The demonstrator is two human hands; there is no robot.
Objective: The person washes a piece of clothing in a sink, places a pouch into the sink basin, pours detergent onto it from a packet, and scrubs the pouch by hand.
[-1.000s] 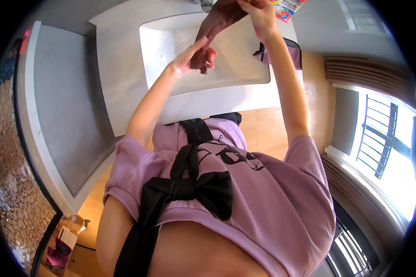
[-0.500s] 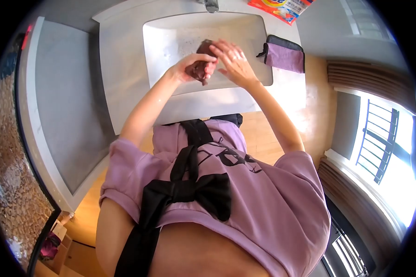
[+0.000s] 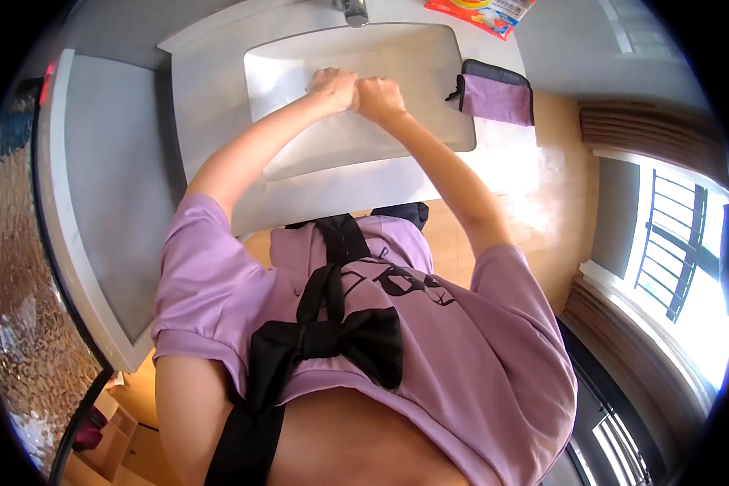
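Observation:
Over the white sink (image 3: 429, 121), my left hand (image 3: 333, 87) and my right hand (image 3: 378, 95) meet side by side, their knuckles turned up. Both are closed with the fingers curled under. Whatever they grip is hidden beneath them, and the dark brown cloth of the earlier frames does not show clearly. The metal tap (image 3: 355, 12) is beyond my hands at the sink's far edge.
On the counter (image 3: 211, 105), a purple cloth item with black edging (image 3: 496, 99) lies right of the sink. A red and white packet (image 3: 486, 14) lies at the back right. A barred window (image 3: 672, 243) is at far right.
The brown cloth was stretched between my hands, then bunched in my left hand with my right hand open beside it. Now both hands are closed together and the cloth is hidden.

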